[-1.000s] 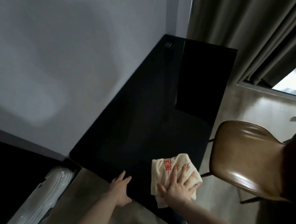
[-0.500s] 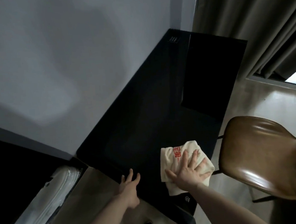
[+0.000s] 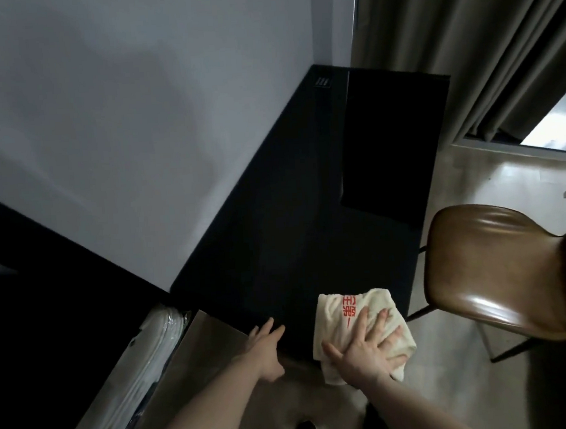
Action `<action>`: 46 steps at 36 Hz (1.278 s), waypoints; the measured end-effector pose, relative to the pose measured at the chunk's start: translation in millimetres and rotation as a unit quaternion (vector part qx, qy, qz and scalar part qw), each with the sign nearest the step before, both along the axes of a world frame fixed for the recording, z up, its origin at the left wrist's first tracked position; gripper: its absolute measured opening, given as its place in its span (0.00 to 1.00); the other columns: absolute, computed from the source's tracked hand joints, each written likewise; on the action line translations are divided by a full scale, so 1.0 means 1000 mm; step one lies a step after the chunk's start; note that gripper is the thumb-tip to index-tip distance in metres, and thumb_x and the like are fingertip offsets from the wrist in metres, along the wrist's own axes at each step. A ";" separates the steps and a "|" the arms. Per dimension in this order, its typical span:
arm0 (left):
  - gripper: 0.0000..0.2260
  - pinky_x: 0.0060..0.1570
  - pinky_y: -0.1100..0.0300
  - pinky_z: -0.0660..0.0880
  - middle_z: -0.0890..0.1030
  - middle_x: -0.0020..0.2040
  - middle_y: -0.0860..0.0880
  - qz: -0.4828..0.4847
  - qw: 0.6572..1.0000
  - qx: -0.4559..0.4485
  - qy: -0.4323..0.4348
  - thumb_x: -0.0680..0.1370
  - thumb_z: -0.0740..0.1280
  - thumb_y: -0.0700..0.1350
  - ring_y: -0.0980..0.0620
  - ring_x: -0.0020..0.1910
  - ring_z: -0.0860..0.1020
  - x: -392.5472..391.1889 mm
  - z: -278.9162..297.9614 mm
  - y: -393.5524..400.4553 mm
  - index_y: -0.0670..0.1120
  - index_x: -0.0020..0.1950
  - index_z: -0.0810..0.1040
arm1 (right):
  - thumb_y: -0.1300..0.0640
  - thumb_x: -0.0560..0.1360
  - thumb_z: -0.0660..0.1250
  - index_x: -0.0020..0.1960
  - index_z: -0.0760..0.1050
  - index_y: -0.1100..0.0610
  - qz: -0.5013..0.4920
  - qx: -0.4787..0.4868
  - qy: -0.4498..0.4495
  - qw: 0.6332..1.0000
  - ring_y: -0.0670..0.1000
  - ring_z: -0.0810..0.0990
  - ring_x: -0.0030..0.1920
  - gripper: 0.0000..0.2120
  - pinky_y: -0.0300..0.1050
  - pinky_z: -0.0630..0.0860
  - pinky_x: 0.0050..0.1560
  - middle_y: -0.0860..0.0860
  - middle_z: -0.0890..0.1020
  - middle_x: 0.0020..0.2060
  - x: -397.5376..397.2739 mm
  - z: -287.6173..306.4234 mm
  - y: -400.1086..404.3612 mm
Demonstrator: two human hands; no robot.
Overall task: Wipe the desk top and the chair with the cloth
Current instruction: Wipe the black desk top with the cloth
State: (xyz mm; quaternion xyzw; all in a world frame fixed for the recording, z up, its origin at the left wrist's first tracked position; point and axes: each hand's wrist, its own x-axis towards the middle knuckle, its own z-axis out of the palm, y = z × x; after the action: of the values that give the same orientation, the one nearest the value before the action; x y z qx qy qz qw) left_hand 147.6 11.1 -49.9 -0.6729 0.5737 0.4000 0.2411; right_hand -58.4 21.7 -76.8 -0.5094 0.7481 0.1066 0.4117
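Note:
A black desk top (image 3: pixel 292 220) runs along the grey wall toward the far corner. A cream cloth (image 3: pixel 342 314) with red characters lies at the desk's near edge, partly hanging over it. My right hand (image 3: pixel 368 345) presses flat on the cloth with fingers spread. My left hand (image 3: pixel 265 343) rests with straight fingers on the near edge of the desk, left of the cloth. A brown leather chair (image 3: pixel 499 266) stands to the right of the desk, its seat facing me.
A darker black panel (image 3: pixel 390 139) lies on the far right part of the desk. Grey curtains (image 3: pixel 463 41) hang behind, with a bright window (image 3: pixel 557 128) at the right. A white plastic-wrapped bundle (image 3: pixel 132 375) sits low at the left.
The cloth under my right hand has slid back toward the near edge of the desk and now overhangs it. My left hand stays on the desk edge.

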 end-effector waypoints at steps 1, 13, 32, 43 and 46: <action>0.41 0.79 0.45 0.54 0.41 0.83 0.55 0.000 1.000 -0.003 -0.002 0.78 0.70 0.42 0.46 0.82 0.44 0.002 0.001 0.001 0.56 0.83 0.49 | 0.21 0.71 0.56 0.75 0.17 0.49 -0.005 0.005 0.002 1.000 0.71 0.25 0.75 0.59 0.80 0.41 0.72 0.57 0.15 0.70 0.002 0.002 0.000; 0.40 0.79 0.43 0.56 0.37 0.83 0.54 0.003 1.000 -0.023 0.008 0.79 0.69 0.46 0.45 0.82 0.43 -0.002 0.003 -0.043 0.58 0.83 0.48 | 0.21 0.69 0.58 0.78 0.21 0.49 -0.054 0.027 -0.004 0.998 0.72 0.25 0.74 0.60 0.83 0.42 0.70 0.57 0.13 0.66 0.002 0.001 -0.038; 0.51 0.76 0.32 0.46 0.25 0.78 0.48 0.132 0.991 0.034 -0.001 0.76 0.72 0.54 0.32 0.78 0.33 -0.081 -0.029 -0.188 0.62 0.79 0.32 | 0.22 0.68 0.62 0.77 0.22 0.48 -0.024 0.002 -0.017 1.000 0.72 0.23 0.73 0.62 0.82 0.36 0.69 0.55 0.12 0.67 -0.073 -0.013 -0.217; 0.43 0.79 0.41 0.54 0.31 0.81 0.49 0.196 0.980 0.002 0.018 0.80 0.68 0.49 0.38 0.81 0.37 -0.100 -0.020 -0.194 0.58 0.82 0.39 | 0.22 0.66 0.62 0.76 0.20 0.47 -0.003 -0.003 -0.043 0.999 0.72 0.25 0.75 0.63 0.81 0.33 0.67 0.53 0.15 0.70 -0.104 -0.004 -0.292; 0.42 0.79 0.42 0.53 0.32 0.81 0.50 0.176 0.984 0.002 0.031 0.80 0.68 0.50 0.40 0.81 0.36 -0.101 -0.018 -0.185 0.58 0.83 0.40 | 0.20 0.65 0.62 0.76 0.20 0.45 0.014 -0.003 -0.049 0.999 0.71 0.25 0.75 0.64 0.80 0.33 0.68 0.52 0.14 0.69 -0.111 -0.004 -0.293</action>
State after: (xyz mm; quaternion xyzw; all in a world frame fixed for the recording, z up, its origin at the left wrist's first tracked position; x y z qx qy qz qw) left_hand 46.4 -174.1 -68.4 -0.7502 0.4526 0.4578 0.1508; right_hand -169.6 -270.8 -81.2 -0.5255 0.7203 0.0852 0.4446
